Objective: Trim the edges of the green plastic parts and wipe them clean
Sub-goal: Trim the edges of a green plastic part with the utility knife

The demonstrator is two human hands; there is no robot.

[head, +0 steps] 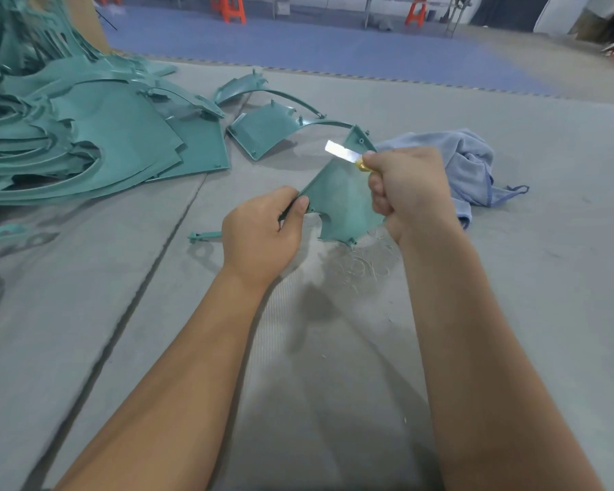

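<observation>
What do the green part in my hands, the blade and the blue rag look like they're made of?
Green part: moulded plastic, matte, with small pegs and a thin edge. Blade: probably bare metal, flat and brightly reflective; its ferrule looks brassy. Blue rag: soft woven cloth, crumpled in folds, stitched hem.

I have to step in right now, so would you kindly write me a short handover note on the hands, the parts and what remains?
Left hand: pinches the lower left corner of the green part, held up above the mat.
Right hand: grips the knife, blade pointing up-left over the part's upper edge.
Shavings lie on the mat under the part, so trimming is under way.
Blue cloth lies crumpled behind the right hand, not in use.
Pile of green parts at far left; two more parts lie loose beside it.
Left: finish trimming this part, wipe it, then do the others.
</observation>
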